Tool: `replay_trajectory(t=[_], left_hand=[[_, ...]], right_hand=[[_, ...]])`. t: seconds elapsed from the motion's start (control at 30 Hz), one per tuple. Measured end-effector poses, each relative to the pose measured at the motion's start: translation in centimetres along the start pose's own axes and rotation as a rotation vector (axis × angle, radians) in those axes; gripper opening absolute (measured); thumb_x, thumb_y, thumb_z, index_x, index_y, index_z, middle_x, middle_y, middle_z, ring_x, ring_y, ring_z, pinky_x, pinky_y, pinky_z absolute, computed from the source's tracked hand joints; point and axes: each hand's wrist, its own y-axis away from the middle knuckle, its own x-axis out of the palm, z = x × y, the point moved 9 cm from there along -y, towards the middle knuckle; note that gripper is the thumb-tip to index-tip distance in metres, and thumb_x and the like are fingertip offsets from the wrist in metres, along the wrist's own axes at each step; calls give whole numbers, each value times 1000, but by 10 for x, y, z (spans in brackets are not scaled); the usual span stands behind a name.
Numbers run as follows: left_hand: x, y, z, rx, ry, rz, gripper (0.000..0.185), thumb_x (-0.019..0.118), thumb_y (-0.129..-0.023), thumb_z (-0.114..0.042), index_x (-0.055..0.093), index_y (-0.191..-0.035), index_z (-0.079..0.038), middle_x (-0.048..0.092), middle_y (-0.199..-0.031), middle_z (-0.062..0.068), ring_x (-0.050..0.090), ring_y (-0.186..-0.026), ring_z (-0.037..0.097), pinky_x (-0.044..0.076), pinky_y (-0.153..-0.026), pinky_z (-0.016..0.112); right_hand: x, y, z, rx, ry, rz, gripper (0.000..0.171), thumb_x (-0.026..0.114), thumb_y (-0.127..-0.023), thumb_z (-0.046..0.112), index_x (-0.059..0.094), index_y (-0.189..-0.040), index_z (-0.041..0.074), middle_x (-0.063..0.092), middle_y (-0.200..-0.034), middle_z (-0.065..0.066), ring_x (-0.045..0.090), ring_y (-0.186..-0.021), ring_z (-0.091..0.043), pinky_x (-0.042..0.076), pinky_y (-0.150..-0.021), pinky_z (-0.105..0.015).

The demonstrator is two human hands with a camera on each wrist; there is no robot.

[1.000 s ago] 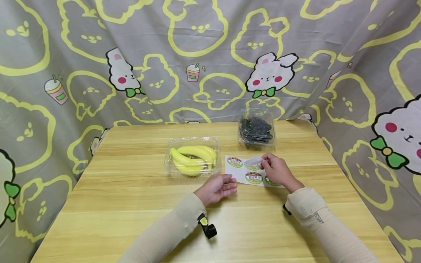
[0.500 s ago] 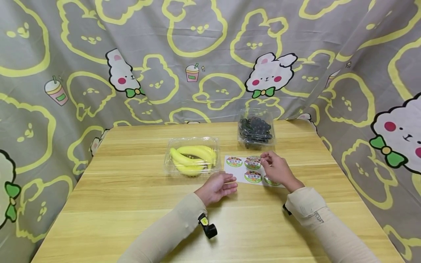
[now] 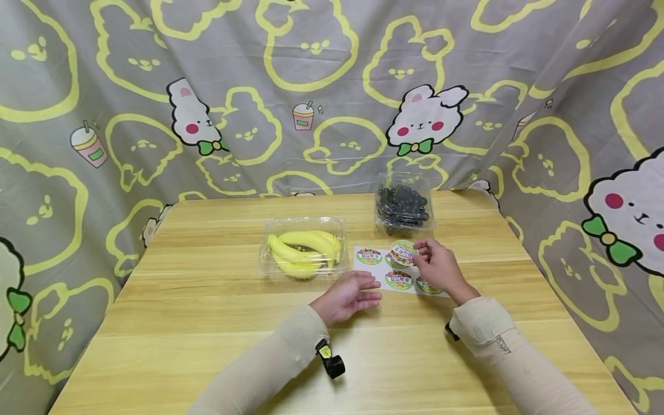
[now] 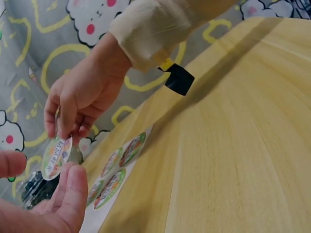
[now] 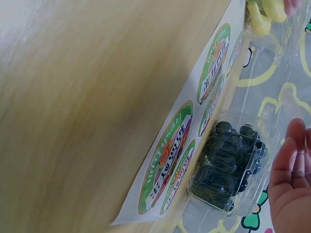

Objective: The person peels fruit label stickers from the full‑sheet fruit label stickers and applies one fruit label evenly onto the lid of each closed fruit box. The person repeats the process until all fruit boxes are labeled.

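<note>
**Now a round sticker is held up off its sheet**

Here the right hand (image 3: 438, 268) pinches a round sticker (image 3: 403, 252) between its thumb and fingertips. The sticker is lifted a little above the white sticker sheet (image 3: 374, 270), at the far side of the sheet. It is green around the edge with writing in the middle.

The left hand (image 3: 350, 295) lies open, fingers loose, just beside the near left corner of the sheet. It holds nothing. In the left wrist view the sticker (image 4: 56, 157) hangs from the right hand (image 4: 80, 99), close above the left fingers (image 4: 73, 191).

The sheet lies flat on the wooden surface (image 3: 207, 323). More round stickers are on it. A clear box of bananas (image 3: 303, 249) sits to the left of the sheet. A clear box of dark berries (image 3: 403, 204) sits just behind it.
</note>
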Motion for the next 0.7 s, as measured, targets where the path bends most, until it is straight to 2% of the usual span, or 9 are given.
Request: replay_trajectory(t=[0.1,0.2,0.3,0.43,0.53,0.7], left_hand=[[7,0,0,1,-30,47,40,52,-96,-1,42,-133,10,53,-129,27,63,-93,28,52,-92,44],[15,0,-1,1,-40,98,37,55,-96,-4,46,-129,10,50,-133,26,62,-94,26,51,-93,44],[24,-1,-4,9,-50,146,37,55,-97,-9,47,-128,10,46,-136,25,60,-104,31,48,-96,46],[35,-4,-11,43,-86,208,42,51,-99,-10,42,-134,11,41,-142,24,48,-122,40,43,-102,50],[42,-6,-16,69,-100,239,45,49,-99,-7,39,-140,9,36,-147,22,38,-130,43,38,-105,52],[49,-7,-23,98,-103,247,49,51,-99,-9,38,-145,2,38,-147,18,35,-133,42,37,-106,52]], right_hand=[[1,0,0,11,-34,0,26,59,-92,0,55,-117,-3,61,-102,-16,63,-81,-23,55,-56,-28],[2,0,0,21,-62,9,32,58,-91,-2,53,-123,-2,58,-103,-18,63,-80,-27,55,-52,-29],[3,1,2,15,-87,7,35,58,-90,-3,52,-125,-2,58,-101,-18,64,-78,-32,54,-49,-30],[4,1,4,-2,-123,-3,39,58,-88,-5,50,-127,-4,58,-98,-19,65,-74,-34,54,-47,-30],[5,1,6,-14,-119,-12,41,58,-87,-6,50,-127,-4,57,-95,-18,63,-67,-28,53,-46,-28],[7,2,12,-36,-111,-14,47,59,-86,-8,47,-131,-6,57,-92,-17,62,-63,-17,53,-52,-24]])
